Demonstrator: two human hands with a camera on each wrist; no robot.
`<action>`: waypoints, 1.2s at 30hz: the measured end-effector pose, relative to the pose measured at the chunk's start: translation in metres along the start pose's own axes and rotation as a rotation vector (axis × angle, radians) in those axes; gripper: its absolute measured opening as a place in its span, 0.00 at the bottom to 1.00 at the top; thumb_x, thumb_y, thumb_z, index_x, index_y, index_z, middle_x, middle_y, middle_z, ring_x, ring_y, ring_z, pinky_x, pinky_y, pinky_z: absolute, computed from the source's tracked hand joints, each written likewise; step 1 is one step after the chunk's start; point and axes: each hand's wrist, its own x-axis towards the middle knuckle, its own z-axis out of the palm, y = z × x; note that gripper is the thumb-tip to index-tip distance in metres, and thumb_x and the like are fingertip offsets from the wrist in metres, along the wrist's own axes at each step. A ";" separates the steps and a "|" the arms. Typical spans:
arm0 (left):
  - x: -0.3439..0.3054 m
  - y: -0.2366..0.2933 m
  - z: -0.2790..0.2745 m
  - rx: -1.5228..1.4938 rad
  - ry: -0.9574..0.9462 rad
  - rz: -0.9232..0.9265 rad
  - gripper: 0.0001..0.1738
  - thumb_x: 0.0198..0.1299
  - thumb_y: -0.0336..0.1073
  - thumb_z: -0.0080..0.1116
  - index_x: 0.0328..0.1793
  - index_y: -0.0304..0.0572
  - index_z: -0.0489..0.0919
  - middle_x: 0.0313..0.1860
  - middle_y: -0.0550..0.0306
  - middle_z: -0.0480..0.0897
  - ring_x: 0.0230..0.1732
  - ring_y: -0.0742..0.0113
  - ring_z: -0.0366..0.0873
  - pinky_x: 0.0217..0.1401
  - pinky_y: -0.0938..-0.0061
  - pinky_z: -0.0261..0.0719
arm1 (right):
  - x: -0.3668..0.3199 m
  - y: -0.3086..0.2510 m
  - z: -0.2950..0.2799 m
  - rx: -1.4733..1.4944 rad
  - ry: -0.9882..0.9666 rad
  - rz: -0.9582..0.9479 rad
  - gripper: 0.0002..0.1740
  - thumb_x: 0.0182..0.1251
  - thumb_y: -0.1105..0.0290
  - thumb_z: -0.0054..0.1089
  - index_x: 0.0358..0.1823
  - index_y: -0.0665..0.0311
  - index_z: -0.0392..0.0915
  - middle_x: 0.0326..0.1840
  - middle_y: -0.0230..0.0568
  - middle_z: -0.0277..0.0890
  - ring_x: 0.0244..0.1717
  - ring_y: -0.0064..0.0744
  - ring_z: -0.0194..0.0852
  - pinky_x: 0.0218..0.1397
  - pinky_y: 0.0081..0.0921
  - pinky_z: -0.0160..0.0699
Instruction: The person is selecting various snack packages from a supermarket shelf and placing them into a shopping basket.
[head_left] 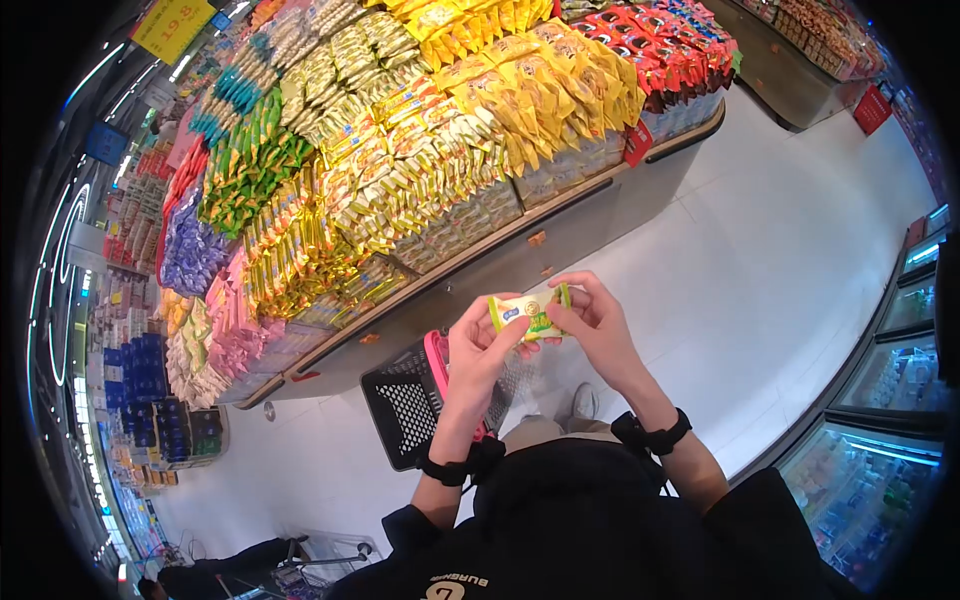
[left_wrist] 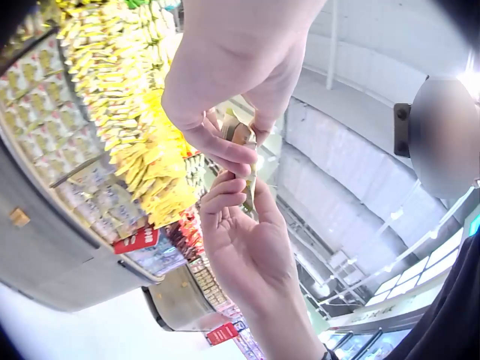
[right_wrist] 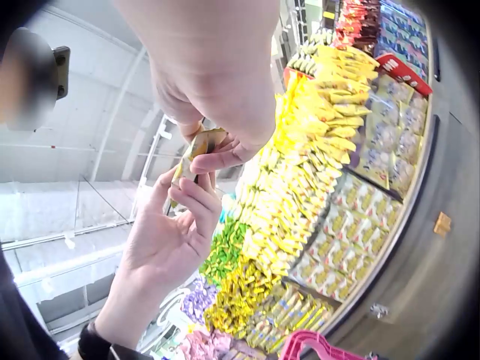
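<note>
A small green-and-cream snack packet [head_left: 532,314] is held up in front of the body. My left hand [head_left: 476,345] pinches its left end, thumb on the printed face. At the other end, my right hand [head_left: 600,328] grips the packet with its thumb in front and fingers behind. In the left wrist view the packet [left_wrist: 241,135] shows edge-on, partly hidden by the fingers. The right wrist view has both hands close together around the packet [right_wrist: 201,146].
A long display counter [head_left: 540,255] piled with yellow snack packs [head_left: 540,85] stands ahead. Below the hands is a black shopping basket [head_left: 405,410] with a pink handle [head_left: 437,362]. Glass-fronted fridges [head_left: 870,480] line the right side; another person [head_left: 235,570] is at lower left.
</note>
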 end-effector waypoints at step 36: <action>0.240 0.112 -0.157 0.218 0.186 0.490 0.19 0.56 0.16 0.65 0.54 0.33 0.79 0.49 0.55 0.84 0.50 0.72 0.82 0.51 0.79 0.79 | 0.345 -0.044 0.083 -0.477 -0.377 -0.303 0.15 0.58 0.80 0.69 0.46 0.66 0.79 0.46 0.37 0.83 0.49 0.27 0.81 0.57 0.26 0.77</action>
